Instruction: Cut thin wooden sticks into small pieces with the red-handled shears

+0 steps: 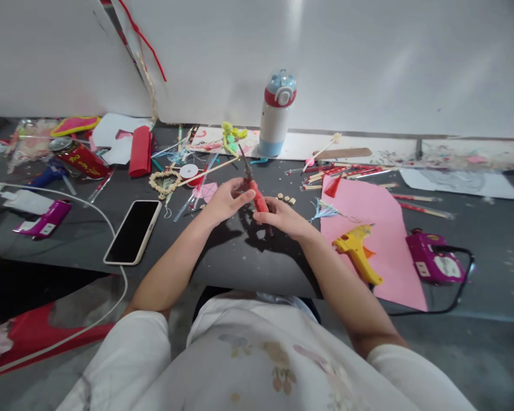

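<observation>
My right hand (280, 216) is closed around the red handle of a pair of scissors (257, 197), whose dark, narrow blades point up and away from me. Close beside it, my left hand (230, 201) has its fingers curled in, with the thumb tip by the handle. What it pinches, if anything, is hidden. Several small beige pieces (286, 199) lie just beyond my right hand. Left of my left hand are a heart-shaped braided ring (165, 182), a white spool (189, 171) and a thin stick (209, 172).
A bottle (274, 117) stands against the white panel. On the right, a yellow glue gun (356, 251) rests on pink sheet (381, 211), beside a purple corded box (437, 258). To the left lie a phone (132, 233), a red can (80, 160) and a white cable (105, 216).
</observation>
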### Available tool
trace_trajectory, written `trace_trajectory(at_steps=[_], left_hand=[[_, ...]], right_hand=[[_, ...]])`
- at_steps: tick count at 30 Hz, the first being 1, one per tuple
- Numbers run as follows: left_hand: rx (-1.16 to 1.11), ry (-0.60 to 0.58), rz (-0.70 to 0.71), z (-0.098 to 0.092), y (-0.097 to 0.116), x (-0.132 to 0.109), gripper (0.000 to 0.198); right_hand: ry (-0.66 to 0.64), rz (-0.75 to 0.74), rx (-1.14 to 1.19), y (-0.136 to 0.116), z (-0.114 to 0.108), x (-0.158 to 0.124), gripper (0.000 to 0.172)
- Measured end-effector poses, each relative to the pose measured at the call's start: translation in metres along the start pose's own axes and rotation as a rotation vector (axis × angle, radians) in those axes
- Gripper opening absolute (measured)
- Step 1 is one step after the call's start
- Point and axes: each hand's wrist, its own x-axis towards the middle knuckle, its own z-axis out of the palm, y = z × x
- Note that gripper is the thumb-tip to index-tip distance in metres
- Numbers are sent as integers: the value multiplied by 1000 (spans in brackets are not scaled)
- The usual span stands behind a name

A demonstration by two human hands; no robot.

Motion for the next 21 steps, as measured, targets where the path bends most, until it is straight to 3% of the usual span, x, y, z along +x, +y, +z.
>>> trace_trajectory(at_steps=[5,8,15,21], left_hand=[[475,325,227,-7,8,-6,34],[694,427,376,-11,11,-8,23],[828,459,400,-15,9,-6,19],[870,455,321,-18,3,-2,24]], right_hand=[[54,-19,30,-5,-10,-3,37],[86,7,38,-8,-19,-5,35],[42,57,71,-12,-33,-9,25],[-24,100,6,-17,-34,-13,26]])
